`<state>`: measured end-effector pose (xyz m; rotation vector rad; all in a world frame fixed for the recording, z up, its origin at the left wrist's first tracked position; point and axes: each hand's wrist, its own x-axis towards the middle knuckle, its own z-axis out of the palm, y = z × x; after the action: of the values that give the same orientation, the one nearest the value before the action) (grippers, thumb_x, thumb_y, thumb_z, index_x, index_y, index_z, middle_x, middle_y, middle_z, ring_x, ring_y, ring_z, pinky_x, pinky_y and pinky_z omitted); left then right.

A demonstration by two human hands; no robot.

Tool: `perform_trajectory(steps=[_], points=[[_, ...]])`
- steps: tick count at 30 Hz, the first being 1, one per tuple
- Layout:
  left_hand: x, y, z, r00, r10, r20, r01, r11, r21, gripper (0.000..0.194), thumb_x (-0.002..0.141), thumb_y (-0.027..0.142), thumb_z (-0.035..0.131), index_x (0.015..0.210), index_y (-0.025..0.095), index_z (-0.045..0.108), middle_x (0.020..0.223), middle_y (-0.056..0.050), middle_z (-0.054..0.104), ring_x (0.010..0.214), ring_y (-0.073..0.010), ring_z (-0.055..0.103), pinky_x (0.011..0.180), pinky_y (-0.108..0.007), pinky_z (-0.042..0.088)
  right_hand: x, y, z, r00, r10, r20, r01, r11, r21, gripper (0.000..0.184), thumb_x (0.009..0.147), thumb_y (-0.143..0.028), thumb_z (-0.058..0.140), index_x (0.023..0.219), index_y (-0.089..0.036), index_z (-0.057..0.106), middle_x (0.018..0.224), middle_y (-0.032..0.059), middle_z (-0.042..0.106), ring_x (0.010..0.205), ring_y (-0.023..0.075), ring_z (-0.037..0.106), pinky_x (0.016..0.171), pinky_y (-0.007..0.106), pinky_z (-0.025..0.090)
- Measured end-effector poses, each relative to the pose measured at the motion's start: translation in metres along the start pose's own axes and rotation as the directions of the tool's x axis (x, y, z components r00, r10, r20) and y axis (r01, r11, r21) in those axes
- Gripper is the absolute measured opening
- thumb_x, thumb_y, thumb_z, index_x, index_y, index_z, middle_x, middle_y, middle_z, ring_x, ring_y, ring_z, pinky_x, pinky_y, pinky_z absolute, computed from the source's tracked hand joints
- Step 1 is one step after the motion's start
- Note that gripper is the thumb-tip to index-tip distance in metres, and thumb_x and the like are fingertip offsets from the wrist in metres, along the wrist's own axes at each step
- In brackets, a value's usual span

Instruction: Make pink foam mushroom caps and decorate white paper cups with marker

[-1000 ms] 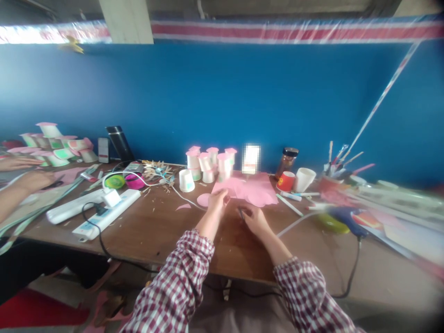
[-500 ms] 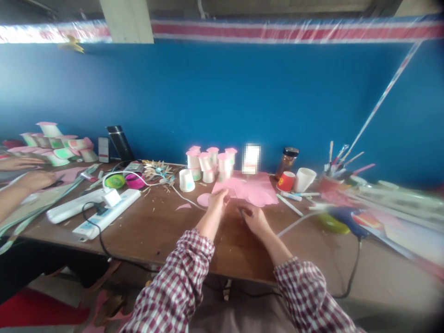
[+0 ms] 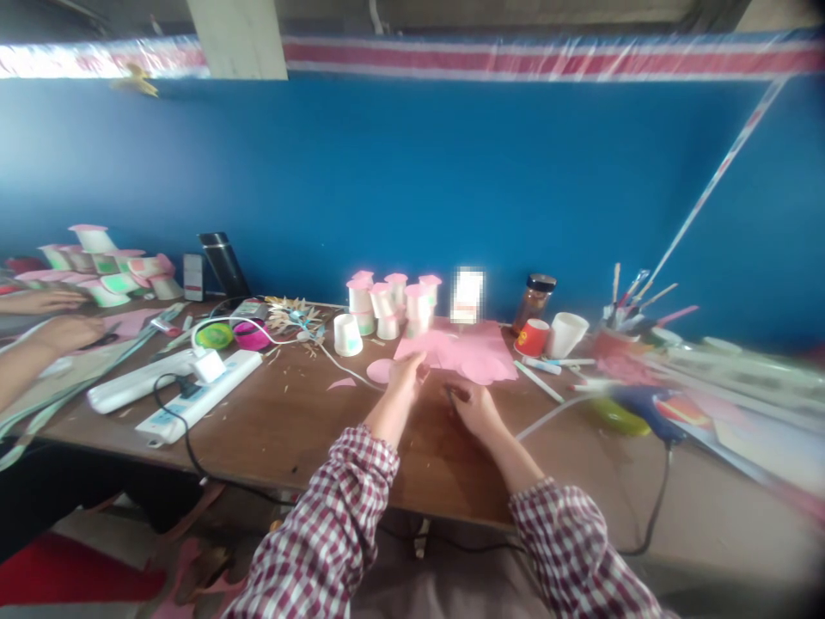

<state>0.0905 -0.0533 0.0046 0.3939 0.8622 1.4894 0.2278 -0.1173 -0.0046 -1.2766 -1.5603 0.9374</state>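
My left hand (image 3: 405, 380) is closed, its thumb and fingers pinching pink paper (image 3: 444, 346) at the near edge of a pink sheet. Close by on the right, my right hand (image 3: 475, 406) is curled around a small dark tool (image 3: 449, 394); it looks like scissors, but the blades do not show clearly. Round pink pieces lie about, with one pink paper disc (image 3: 380, 370) left of my left hand and another pink disc (image 3: 483, 370) on the sheet. Behind the hands stand several paper cups (image 3: 384, 311) topped with pink paper, beside a single white cup (image 3: 348, 335).
Left are power strips (image 3: 201, 400) with cables, a tape measure (image 3: 212, 334) and a co-worker's hands (image 3: 70, 334) near more stacked cups (image 3: 106, 262). Right stand a jar (image 3: 534, 303), a red cup (image 3: 532, 337), a white cup (image 3: 567, 334) and a blue glue gun (image 3: 644, 413).
My hands have barely moved; both keep the same grip over the pink paper. The view has shifted very slightly.
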Motion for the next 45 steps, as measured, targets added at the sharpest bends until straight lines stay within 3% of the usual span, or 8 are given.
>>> perform_trajectory(steps=[9,31,38,45], points=[[-0.004,-0.001,0.002,0.998,-0.004,0.062,0.001,0.999,0.05,0.017,0.061,0.008,0.074,0.063,0.012,0.058,0.057,0.0,0.061,0.051,-0.0069,0.058,0.05,-0.016,0.045,0.0,-0.003,0.0,0.999,0.044,0.007,-0.044,0.999,0.011,0.035,0.071,-0.034,0.061,0.096,-0.013,0.07,0.06,0.0035,0.067,0.044,0.0152,0.057,0.048,0.026,0.046],[-0.009,0.001,0.005,0.999,-0.028,0.04,0.026,0.999,0.047,0.013,0.067,0.003,0.068,0.063,0.01,0.058,0.056,-0.001,0.059,0.049,-0.0066,0.056,0.049,-0.017,0.044,0.001,-0.004,-0.001,0.999,0.044,-0.006,-0.044,0.999,0.023,0.033,0.07,-0.035,0.062,0.093,-0.012,0.07,0.066,0.0048,0.069,0.045,0.0134,0.057,0.047,0.025,0.045],[-0.003,0.002,0.003,0.999,0.031,0.013,-0.031,1.0,-0.003,0.013,0.067,0.003,0.068,0.065,0.012,0.057,0.061,0.0,0.061,0.052,-0.0046,0.056,0.052,-0.015,0.046,0.0,-0.007,-0.001,0.997,0.038,0.065,-0.042,0.998,0.05,0.031,0.07,-0.037,0.065,0.089,-0.013,0.068,0.065,0.0033,0.067,0.049,0.0132,0.058,0.048,0.024,0.047],[0.004,0.002,0.0,0.994,0.097,-0.053,-0.097,0.995,-0.004,0.015,0.063,0.004,0.069,0.067,0.013,0.058,0.063,-0.001,0.062,0.056,-0.0072,0.059,0.055,-0.018,0.048,-0.002,-0.007,-0.001,0.997,0.078,-0.009,-0.076,0.984,0.163,0.034,0.067,-0.043,0.068,0.084,-0.013,0.068,0.057,0.0003,0.063,0.044,0.0115,0.055,0.044,0.021,0.042]])
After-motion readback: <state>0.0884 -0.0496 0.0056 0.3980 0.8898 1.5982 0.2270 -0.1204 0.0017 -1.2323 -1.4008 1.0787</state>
